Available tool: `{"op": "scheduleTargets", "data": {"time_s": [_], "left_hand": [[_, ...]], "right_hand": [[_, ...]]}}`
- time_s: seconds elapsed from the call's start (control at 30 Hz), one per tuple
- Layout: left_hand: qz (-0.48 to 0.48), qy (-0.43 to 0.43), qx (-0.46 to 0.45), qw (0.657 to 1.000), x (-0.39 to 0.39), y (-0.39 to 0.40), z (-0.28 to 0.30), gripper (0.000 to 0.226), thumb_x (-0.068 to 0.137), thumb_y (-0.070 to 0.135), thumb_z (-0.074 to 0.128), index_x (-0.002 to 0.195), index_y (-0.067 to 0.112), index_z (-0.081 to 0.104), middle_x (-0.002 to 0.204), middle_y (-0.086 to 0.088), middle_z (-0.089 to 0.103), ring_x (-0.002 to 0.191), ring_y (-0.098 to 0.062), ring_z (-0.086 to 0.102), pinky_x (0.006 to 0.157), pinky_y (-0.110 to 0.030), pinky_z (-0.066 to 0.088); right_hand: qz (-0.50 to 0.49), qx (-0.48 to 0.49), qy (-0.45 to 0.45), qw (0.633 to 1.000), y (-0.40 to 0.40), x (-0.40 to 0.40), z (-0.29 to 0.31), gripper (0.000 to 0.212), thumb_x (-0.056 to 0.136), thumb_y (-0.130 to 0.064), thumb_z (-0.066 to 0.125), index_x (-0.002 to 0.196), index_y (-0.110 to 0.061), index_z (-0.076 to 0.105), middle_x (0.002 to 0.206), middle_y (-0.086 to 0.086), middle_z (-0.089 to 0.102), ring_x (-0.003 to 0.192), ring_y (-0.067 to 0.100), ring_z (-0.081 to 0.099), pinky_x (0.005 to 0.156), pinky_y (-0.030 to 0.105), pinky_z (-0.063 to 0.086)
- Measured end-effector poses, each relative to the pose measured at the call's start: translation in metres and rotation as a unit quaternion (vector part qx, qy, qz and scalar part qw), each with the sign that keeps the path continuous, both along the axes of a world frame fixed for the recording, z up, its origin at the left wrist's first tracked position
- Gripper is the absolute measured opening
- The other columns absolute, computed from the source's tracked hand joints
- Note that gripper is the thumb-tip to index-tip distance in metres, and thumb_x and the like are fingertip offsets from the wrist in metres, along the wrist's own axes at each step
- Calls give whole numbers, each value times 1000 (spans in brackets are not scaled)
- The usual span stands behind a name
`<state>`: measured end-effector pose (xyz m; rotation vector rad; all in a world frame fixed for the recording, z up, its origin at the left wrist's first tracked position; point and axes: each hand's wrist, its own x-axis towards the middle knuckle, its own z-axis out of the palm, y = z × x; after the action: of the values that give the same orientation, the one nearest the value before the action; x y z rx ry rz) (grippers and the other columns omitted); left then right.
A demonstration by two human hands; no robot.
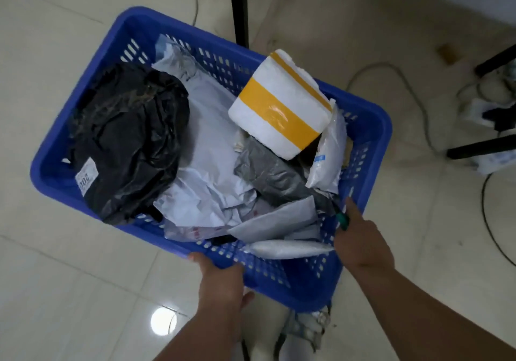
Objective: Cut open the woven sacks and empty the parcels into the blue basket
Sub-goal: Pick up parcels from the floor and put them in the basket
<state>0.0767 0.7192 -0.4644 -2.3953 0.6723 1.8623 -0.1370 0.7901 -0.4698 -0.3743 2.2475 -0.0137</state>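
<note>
While the blue basket (83, 148), heaped with parcels (206, 165), is gripped at its near rim by the left hand (220, 279), a green-handled tool (343, 219) is clasped in the right hand (363, 244) at the right wall.

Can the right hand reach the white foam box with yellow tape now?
Probably yes. The foam box lies on top of the parcels, uncovered, but the right hand already holds a green-handled tool, so gripping it would be awkward.
</note>
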Motion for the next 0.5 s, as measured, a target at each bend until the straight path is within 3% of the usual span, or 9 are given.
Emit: {"op": "scheduleTargets", "data": {"time_s": [0.13, 0.23, 0.33, 0.4, 0.5], "left_hand": [[7, 56, 46, 997, -35, 40, 10, 98, 92, 8, 59, 144, 55, -9, 126, -4, 48, 93, -25, 55, 69, -42, 54], [-19, 106, 97, 989, -63, 69, 13, 100, 92, 8, 61, 147, 48, -12, 101, 1, 50, 77, -21, 53, 75, -43, 53], [-58, 158, 122, 978, -81, 91, 14, 101, 93, 10, 61, 147, 46, -15, 88, 6, 55, 66, -15, 54, 61, -32, 47], [-78, 191, 122, 971, -87, 100, 17, 99, 93, 5, 59, 146, 45, -14, 91, 11, 55, 70, -14, 57, 60, -28, 46], [-56, 179, 85, 979, -74, 100, 23, 84, 92, -6, 55, 144, 45, 14, 102, 4, 57, 73, -8, 62, 63, -26, 48]], "right_hand": [[-28, 17, 22, 999, 37, -37, 2, 76, 96, -21, 46, 155, -39, 1, 115, 24, 56, 82, 37, 60, 72, 41, 53], [-47, 54, 36, 997, 68, -62, 6, 81, 94, -17, 48, 154, -41, -2, 117, 28, 53, 81, 39, 59, 71, 41, 51], [-105, 75, 49, 990, 89, -78, 13, 83, 94, -13, 49, 154, -39, -2, 137, 32, 39, 102, 46, 55, 84, 45, 49], [-164, 64, 58, 983, 97, -82, 17, 81, 94, -12, 51, 156, -32, 4, 143, 31, 31, 112, 48, 50, 86, 44, 46], [-230, 21, 100, 968, 104, -65, 27, 69, 93, -15, 54, 154, -20, 22, 142, 25, 32, 109, 46, 51, 89, 47, 46]]}}
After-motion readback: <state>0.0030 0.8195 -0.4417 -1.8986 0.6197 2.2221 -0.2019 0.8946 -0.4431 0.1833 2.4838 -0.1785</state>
